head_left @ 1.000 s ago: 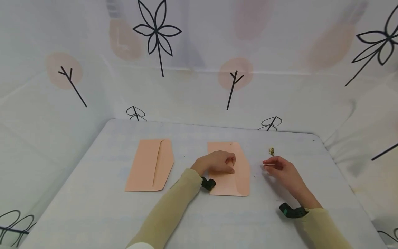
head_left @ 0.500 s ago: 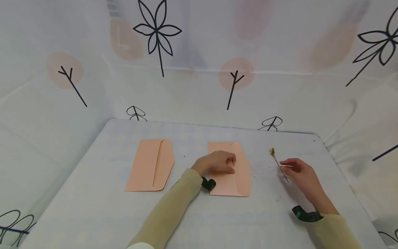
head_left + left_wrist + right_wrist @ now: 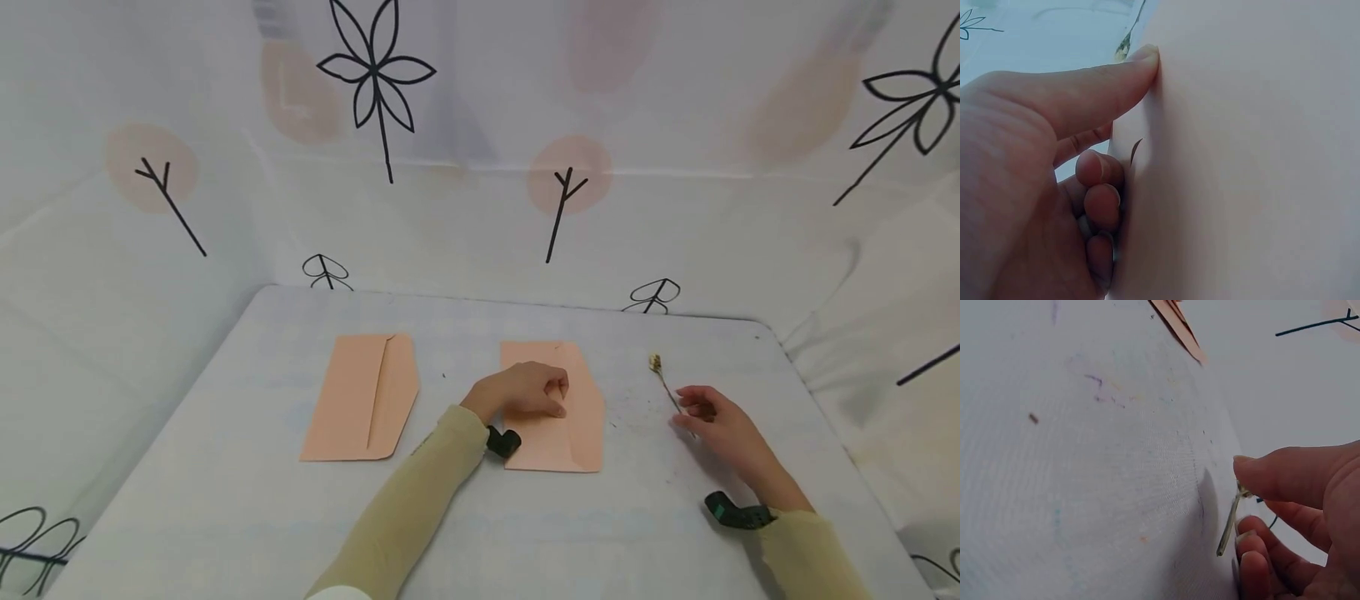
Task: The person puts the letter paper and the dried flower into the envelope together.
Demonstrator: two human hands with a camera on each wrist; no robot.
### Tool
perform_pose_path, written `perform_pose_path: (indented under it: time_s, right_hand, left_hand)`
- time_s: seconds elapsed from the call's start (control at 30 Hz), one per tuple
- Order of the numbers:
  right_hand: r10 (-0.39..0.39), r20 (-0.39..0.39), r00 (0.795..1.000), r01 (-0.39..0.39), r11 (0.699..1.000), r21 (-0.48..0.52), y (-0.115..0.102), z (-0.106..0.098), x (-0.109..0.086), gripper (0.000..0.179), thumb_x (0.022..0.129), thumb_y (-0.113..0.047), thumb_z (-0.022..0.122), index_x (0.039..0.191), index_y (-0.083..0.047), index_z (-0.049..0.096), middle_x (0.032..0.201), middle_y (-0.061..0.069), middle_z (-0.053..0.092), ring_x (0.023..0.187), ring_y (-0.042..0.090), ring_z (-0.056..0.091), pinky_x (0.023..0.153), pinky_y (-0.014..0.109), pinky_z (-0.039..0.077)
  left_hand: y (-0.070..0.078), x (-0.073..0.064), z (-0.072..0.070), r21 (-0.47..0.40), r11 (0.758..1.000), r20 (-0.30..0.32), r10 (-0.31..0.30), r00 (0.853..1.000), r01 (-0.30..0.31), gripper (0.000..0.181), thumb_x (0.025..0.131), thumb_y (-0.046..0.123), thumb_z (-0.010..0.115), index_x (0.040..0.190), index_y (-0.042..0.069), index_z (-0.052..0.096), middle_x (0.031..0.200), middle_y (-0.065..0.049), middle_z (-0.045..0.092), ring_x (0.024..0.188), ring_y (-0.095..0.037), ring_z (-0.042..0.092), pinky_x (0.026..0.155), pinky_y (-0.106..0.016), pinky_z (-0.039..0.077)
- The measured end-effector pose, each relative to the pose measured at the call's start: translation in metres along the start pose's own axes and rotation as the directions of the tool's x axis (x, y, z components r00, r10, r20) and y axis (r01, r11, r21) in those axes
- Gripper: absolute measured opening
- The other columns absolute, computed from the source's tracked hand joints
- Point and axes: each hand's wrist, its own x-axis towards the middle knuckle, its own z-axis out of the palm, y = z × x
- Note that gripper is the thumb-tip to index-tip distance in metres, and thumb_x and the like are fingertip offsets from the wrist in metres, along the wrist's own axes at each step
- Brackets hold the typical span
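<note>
A peach envelope lies on the table under my left hand. That hand's thumb touches the paper, and its other fingers rest loosely curled against it. To the right lies a dried flower, its small yellowish head pointing away from me. Beside its thin stem is my right hand, thumb and forefinger spread apart. The thumb is at the stem in the right wrist view and partly hides it; whether they touch is unclear.
A second peach envelope lies to the left, its flap side up. Small specks and faint coloured marks dot the white table cover. A white cloth with printed flowers and twigs hangs behind and at the sides.
My right hand has moved right and a little toward me along the flower's stem, uncovering part of it. Its forefinger and thumb have spread. The flower and my left hand stay put.
</note>
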Motion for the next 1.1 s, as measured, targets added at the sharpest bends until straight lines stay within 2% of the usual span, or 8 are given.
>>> perform_pose_path:
  time_s: [0.2, 0.33, 0.63, 1.1]
  right_hand:
    - [0.029, -0.011, 1.000, -0.030, 0.998, -0.051, -0.0013, 0.0035, 0.0036, 0.047, 0.094, -0.016, 0.067, 0.131, 0.006, 0.049, 0.120, 0.025, 0.053, 0.106, 0.037, 0.051, 0.082, 0.044, 0.044]
    - [0.046, -0.019, 0.999, -0.047, 0.996, -0.077, -0.0033, 0.0058, 0.0045, 0.043, 0.095, -0.011, 0.066, 0.130, 0.007, 0.049, 0.116, 0.025, 0.054, 0.103, 0.037, 0.051, 0.083, 0.049, 0.044]
    - [0.041, -0.064, 0.997, -0.050, 0.987, -0.151, -0.0069, 0.0092, 0.0071, 0.033, 0.096, -0.007, 0.062, 0.126, 0.004, 0.053, 0.100, 0.016, 0.058, 0.087, 0.028, 0.052, 0.068, 0.035, 0.043]
    - [-0.014, -0.027, 1.000, 0.009, 0.986, -0.166, -0.0060, 0.0078, 0.0076, 0.023, 0.099, -0.008, 0.057, 0.121, 0.001, 0.058, 0.095, 0.012, 0.059, 0.082, 0.025, 0.051, 0.067, 0.036, 0.041]
  left_hand:
    - [-0.0003, 0.0006, 0.0011, 0.007, 1.000, -0.001, 0.001, 1.000, -0.001, 0.024, 0.089, 0.040, 0.074, 0.103, 0.027, 0.058, 0.084, 0.006, 0.051, 0.080, -0.010, 0.048, 0.071, -0.024, 0.036]
    - [-0.0007, -0.0002, 0.0010, -0.004, 1.000, 0.002, 0.005, 1.000, -0.005, 0.023, 0.090, 0.039, 0.074, 0.102, 0.027, 0.058, 0.083, 0.006, 0.051, 0.079, -0.010, 0.048, 0.070, -0.024, 0.037]
    - [-0.0011, 0.0003, -0.0007, -0.018, 1.000, 0.007, 0.010, 1.000, -0.010, 0.023, 0.090, 0.039, 0.074, 0.103, 0.027, 0.058, 0.082, 0.005, 0.050, 0.077, -0.010, 0.047, 0.069, -0.025, 0.036]
    - [-0.0012, 0.0015, -0.0002, -0.026, 1.000, 0.013, 0.005, 1.000, -0.005, 0.023, 0.090, 0.037, 0.074, 0.103, 0.026, 0.059, 0.080, 0.005, 0.048, 0.075, -0.010, 0.046, 0.068, -0.024, 0.035]
